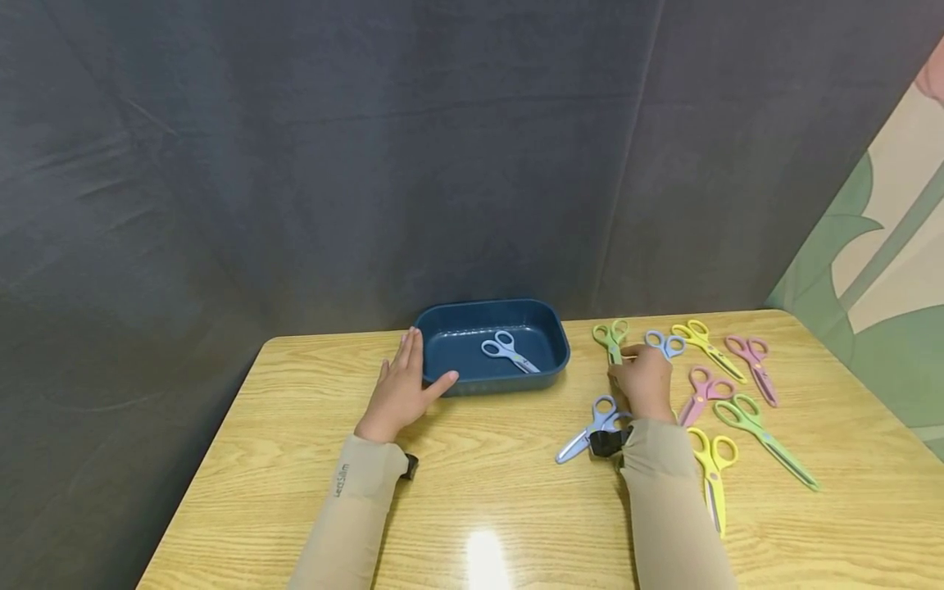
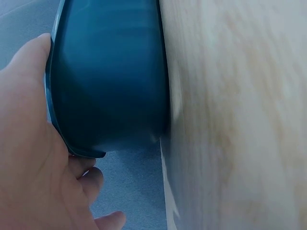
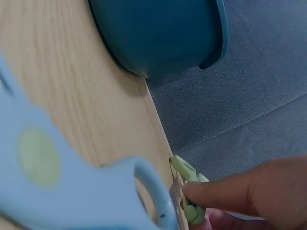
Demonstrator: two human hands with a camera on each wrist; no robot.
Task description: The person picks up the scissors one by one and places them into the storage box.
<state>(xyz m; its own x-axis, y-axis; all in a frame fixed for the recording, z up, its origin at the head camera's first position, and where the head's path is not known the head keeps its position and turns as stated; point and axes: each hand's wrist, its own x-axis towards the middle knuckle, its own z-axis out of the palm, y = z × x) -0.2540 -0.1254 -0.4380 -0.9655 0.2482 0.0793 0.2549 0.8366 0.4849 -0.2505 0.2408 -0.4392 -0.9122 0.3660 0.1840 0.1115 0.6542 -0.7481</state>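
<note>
While left hand (image 1: 398, 393) rests, fingers extended, on the left end of the blue tray (image 1: 487, 384), right hand (image 1: 643, 383) pinches green scissors (image 1: 614, 347) right of it on the table (image 1: 457, 483): likely pickup step, next wanting a lift clear of the rim.

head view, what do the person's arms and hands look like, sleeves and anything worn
Both arms wear long, plain beige sleeves. The left sleeve carries small dark lettering near its cuff; the right sleeve shows none. A small black device sits at the left wrist and another at the right wrist. The left grip and right grip are bare hands, with no gloves.
</note>
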